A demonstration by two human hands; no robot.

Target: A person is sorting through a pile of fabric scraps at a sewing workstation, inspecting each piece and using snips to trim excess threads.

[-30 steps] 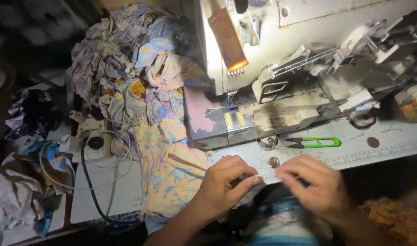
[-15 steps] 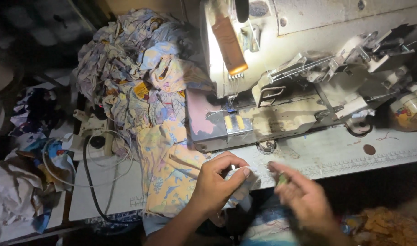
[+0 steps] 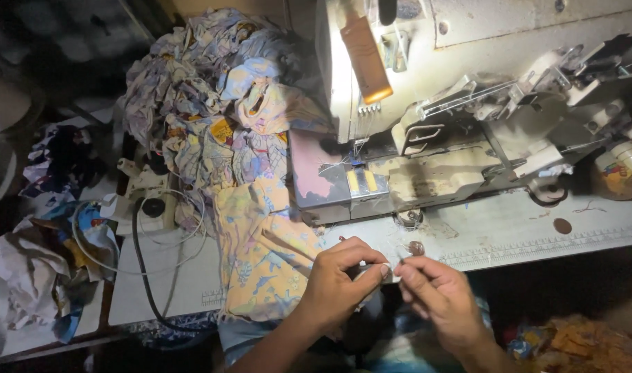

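My left hand (image 3: 340, 276) and my right hand (image 3: 436, 293) meet at the front edge of the pale sewing table (image 3: 509, 228). Their fingertips pinch together on a small pale piece (image 3: 388, 268), too small to identify. A thin thread runs up from there. Just left of my left hand, a yellow and blue printed fabric (image 3: 260, 255) hangs over the table edge. Behind the hands stands the white industrial sewing machine (image 3: 468, 103), its needle area (image 3: 361, 169) lit.
A heap of printed fabric (image 3: 205, 90) lies left of the machine. A black cable (image 3: 142, 276) and a white cord loop over a side board. Cloth scraps (image 3: 40, 276) lie at far left, orange scraps (image 3: 571, 345) at bottom right, and a printed container (image 3: 619, 169) at right.
The green snips on the table a second ago are gone from view after my right hand reached them. Both hands have come together, fingertips pinching. The view has shifted slightly.
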